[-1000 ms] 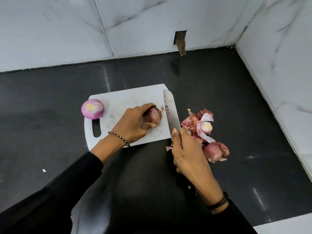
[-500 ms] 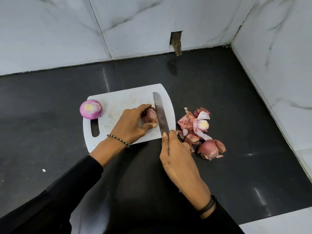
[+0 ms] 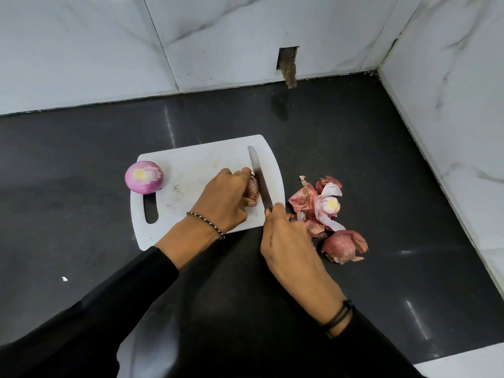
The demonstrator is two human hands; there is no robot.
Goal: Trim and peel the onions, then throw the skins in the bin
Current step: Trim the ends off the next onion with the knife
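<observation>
A white cutting board [image 3: 196, 165] lies on the black counter. My left hand [image 3: 226, 200] pins an unpeeled red onion [image 3: 253, 188] to the board; my fingers hide most of it. My right hand [image 3: 283, 241] grips a knife [image 3: 260, 178], whose blade rests against the onion's right end. A peeled onion [image 3: 144, 177] sits at the board's left corner. To the right of the board lies a heap of onion skins and trimmed ends [image 3: 324, 208].
White marble walls [image 3: 218, 50] close the counter at the back and on the right. A small rough hole [image 3: 287, 62] opens in the back wall. A white crumb [image 3: 64, 279] lies on the counter at the left.
My right hand has carried the knife leftwards from the board's right edge onto the onion's right end. My left hand has closed further over the onion.
</observation>
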